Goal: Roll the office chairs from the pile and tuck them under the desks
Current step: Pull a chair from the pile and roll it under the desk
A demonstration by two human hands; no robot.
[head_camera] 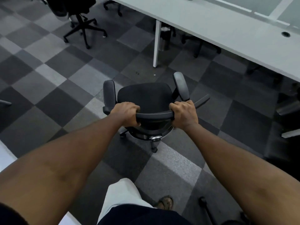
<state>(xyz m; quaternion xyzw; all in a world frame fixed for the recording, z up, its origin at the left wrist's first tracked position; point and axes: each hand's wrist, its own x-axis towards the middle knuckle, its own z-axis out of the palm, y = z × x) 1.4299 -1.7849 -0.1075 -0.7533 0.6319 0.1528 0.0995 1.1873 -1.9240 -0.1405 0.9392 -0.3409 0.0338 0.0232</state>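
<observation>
— Checkered carpet (48, 65) in grey and near-black tiles covers the floor, and a long white surface (227, 34) runs across the upper right on a white leg (157, 43). Where is the chair?

— The office chair (144, 96) stands on the carpet in the middle of the view. It is near the surface but not under it, with its seat facing that way.

— How does it look?

— It has a black padded seat, rounded at the front. The left armrest (109, 89) and right armrest (181, 86) are dark grey, and a thin curved backrest rim (155, 114) is nearest the person. Under the seat a silver hub (156, 138) and a black castor (154, 149) show.

— And the hands?

— The left grip (127, 113) is clamped on the left end of that rim, fingers curled over its top. The right grip (185, 113) is clamped on the right end the same way. Both arms reach out nearly straight.

— Anything else around?

— A second black chair (81, 18) stands well apart at the upper left. The base of a third chair (199, 46) shows in shadow beneath the surface. At the bottom are a pale trouser leg (120, 195) and a sandalled foot (165, 202).
</observation>
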